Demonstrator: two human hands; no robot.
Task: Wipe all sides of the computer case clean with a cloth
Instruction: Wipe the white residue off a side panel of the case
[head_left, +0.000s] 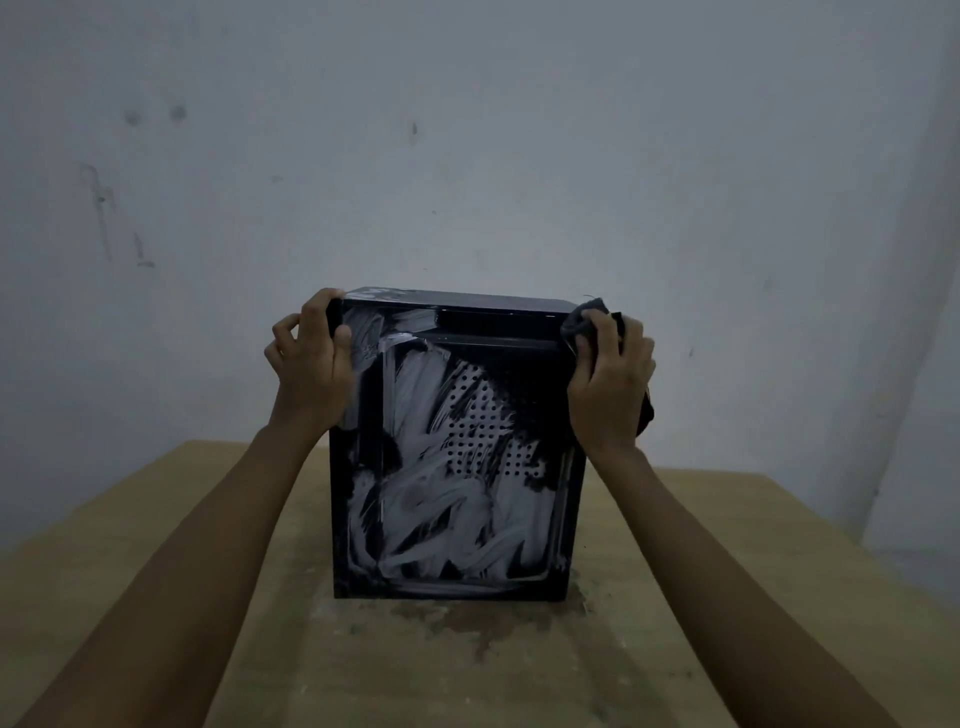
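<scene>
A pale, scuffed plaster wall (467, 130) filled the background. In front of it stood a light brown wooden desk (156, 545), its surface bearing a dark damp-looking stain just before the work piece.

The black, box-shaped metal computer case (457, 519) stood upright near the middle of the desk. The panel facing the camera carried broad whitish smear streaks across most of its area, including over a perforated vent patch (483, 421). The top face appeared darker, with a few pale marks at its left end.

The left hand (311, 358) was curled around the upper left corner of the case, fingers over the top edge and thumb on the front, holding it steady. The right hand (610, 379) was closed on a dark grey crumpled cloth (584, 322), pressing it against the upper right corner of the case; more cloth hung behind the palm.

In my judgement the step in hand was wiping at the top right edge, with the front panel far from clean. The next move would call for firm, overlapping strokes across the streaked panel while the left hand braced the case, then turning it to reach the hidden sides.
</scene>
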